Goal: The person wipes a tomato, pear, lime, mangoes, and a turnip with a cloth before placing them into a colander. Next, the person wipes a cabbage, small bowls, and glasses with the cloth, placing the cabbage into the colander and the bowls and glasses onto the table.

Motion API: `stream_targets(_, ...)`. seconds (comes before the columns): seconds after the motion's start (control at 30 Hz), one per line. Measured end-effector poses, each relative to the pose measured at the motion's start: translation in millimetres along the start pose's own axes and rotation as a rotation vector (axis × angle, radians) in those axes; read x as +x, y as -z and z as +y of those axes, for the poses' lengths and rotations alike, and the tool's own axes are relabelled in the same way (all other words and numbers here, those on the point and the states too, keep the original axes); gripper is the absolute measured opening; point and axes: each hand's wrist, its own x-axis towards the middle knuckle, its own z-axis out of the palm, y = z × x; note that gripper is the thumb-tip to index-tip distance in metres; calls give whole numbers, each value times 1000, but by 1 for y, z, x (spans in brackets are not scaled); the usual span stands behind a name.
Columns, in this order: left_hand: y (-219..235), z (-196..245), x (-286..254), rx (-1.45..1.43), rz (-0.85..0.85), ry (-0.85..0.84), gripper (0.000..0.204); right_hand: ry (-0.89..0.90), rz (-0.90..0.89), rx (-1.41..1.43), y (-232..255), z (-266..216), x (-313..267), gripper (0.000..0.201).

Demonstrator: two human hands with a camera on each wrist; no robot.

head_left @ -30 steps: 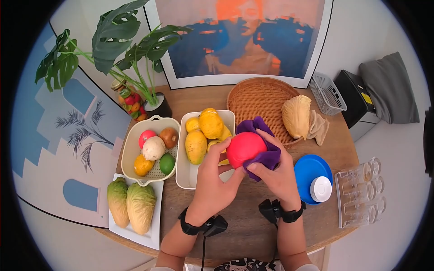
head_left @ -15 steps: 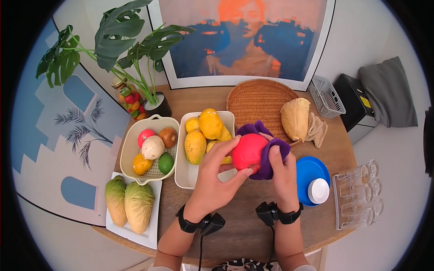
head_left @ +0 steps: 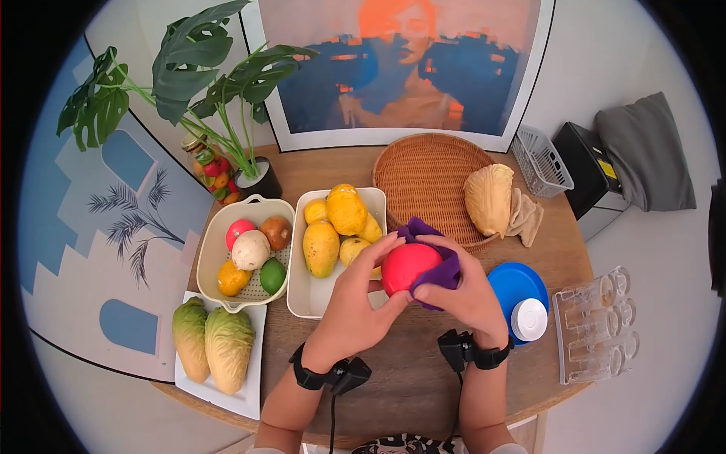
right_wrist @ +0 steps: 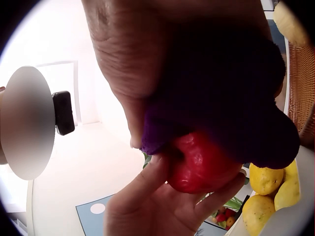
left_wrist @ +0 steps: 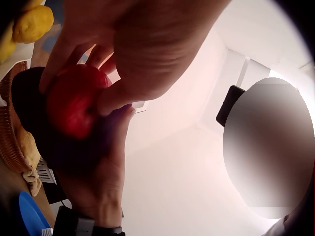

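Note:
A round red-pink fruit (head_left: 409, 268) is held above the table between both hands. My left hand (head_left: 354, 301) grips its left side with fingers and thumb, also seen in the left wrist view, where the fruit (left_wrist: 78, 101) looks darker. My right hand (head_left: 470, 296) holds a purple cloth (head_left: 442, 275) against the fruit's right side, thumb in front and fingers behind. In the right wrist view the cloth (right_wrist: 221, 98) covers part of the fruit (right_wrist: 204, 164), and the left hand's thumb presses beside a dimple in it.
A cream basket (head_left: 206, 261) of mixed produce and a white bin (head_left: 301, 296) of yellow fruit stand left. Two cabbages lie on a white tray (head_left: 255, 378). Behind is a wicker tray (head_left: 423, 178) with a pale cabbage (head_left: 488, 200); right are a blue plate (head_left: 499, 284) and glasses (head_left: 601, 325).
The right thumb has shifted from high on the cloth to its lower front edge. The fruit shows a different side, and its dimple no longer shows in the head view.

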Motion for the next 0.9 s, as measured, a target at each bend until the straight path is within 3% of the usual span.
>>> stream_targets(0.07,2,-8,1,67,-16,-36,71,68,13,-105,-3,0,1,54)
stream_targets(0.2,-3,2,2,155,22,-119,71,32,91,18,-7,-5,-1,50)
stream_targets(0.3,-2,2,2,108,-14,-105,71,-13,175,162,-7,-6,-1,37)
stream_targets(0.47,2,5,2,255,-108,-263,68,-38,298,237,-6,-5,-1,19)
stream_targets(0.57,3,5,1,246,-168,-303,72,-60,226,274,4,3,0,19)
stream_targets(0.67,1,4,0,98,-138,-170,73,-130,233,304,4,1,1,19)
stream_targets(0.9,5,-5,2,-35,-131,-86,73,-169,150,464,1,-1,-2,29)
